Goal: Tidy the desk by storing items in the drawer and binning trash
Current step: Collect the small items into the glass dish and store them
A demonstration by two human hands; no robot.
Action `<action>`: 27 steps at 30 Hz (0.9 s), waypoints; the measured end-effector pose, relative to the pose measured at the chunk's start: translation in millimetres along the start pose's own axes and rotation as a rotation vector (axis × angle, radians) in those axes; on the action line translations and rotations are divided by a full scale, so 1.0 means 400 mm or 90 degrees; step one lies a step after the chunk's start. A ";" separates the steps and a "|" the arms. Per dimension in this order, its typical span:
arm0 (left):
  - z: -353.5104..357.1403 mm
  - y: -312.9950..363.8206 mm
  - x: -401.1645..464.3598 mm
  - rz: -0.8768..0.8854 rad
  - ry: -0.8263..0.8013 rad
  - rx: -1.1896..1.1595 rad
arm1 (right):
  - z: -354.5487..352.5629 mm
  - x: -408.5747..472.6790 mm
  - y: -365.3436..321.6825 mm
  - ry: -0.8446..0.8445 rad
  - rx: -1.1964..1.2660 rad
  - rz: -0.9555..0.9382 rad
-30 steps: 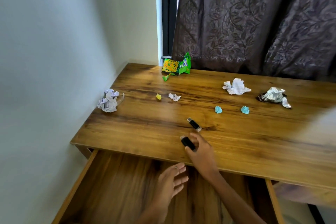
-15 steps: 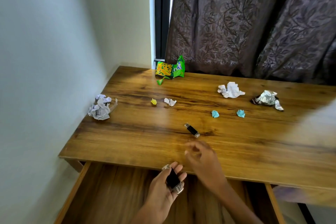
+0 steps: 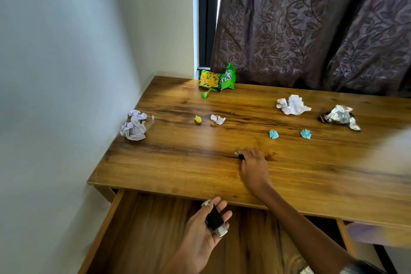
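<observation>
My left hand point(image 3: 200, 236) is palm up over the open wooden drawer point(image 3: 142, 236), holding a black USB stick point(image 3: 214, 219) with a silver end across its fingers. My right hand point(image 3: 253, 167) reaches onto the wooden desk point(image 3: 178, 162) and its fingertips pinch a second black USB stick point(image 3: 240, 155), mostly hidden under the fingers. Trash lies on the desk: a green and yellow snack wrapper point(image 3: 216, 79), crumpled white paper point(image 3: 292, 104), a foil wrapper point(image 3: 339, 115), and a crumpled paper wad point(image 3: 134, 125) at the left edge.
Small scraps dot the desk: a yellow one point(image 3: 198, 119), a white one point(image 3: 218, 119), two blue ones point(image 3: 274, 134) point(image 3: 305, 134). A wall runs along the left. A dark patterned curtain point(image 3: 311, 24) hangs behind the desk.
My right hand passed one USB stick to my left hand, then reached forward onto the second stick. My left hand now holds the first stick over the drawer.
</observation>
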State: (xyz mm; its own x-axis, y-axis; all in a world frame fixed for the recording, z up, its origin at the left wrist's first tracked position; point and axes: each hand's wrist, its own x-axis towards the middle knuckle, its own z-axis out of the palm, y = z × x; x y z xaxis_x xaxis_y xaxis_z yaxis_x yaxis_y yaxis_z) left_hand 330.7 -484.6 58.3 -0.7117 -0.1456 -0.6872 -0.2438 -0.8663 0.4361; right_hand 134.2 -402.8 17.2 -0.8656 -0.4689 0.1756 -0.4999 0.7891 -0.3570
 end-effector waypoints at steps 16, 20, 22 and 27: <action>0.041 -0.057 0.018 -0.029 -0.080 0.103 | -0.130 -0.389 -0.059 -0.077 0.460 0.198; 0.045 -0.119 0.031 -0.089 -0.098 0.188 | -0.126 -0.447 -0.017 -0.065 0.425 0.247; 0.043 -0.153 0.041 -0.116 -0.090 0.225 | -0.131 -0.471 0.015 -0.095 0.415 0.276; 0.028 -0.226 0.058 -0.161 -0.082 0.355 | -0.146 -0.510 0.085 -0.186 0.344 0.323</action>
State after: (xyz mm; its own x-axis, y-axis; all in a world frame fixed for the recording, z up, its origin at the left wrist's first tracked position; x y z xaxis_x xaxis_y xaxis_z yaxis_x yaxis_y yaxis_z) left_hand 328.6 -404.2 9.4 -0.6518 0.1200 -0.7488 -0.6979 -0.4813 0.5303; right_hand 291.9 -257.2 22.8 -0.9040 -0.2479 -0.3482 0.1013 0.6672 -0.7379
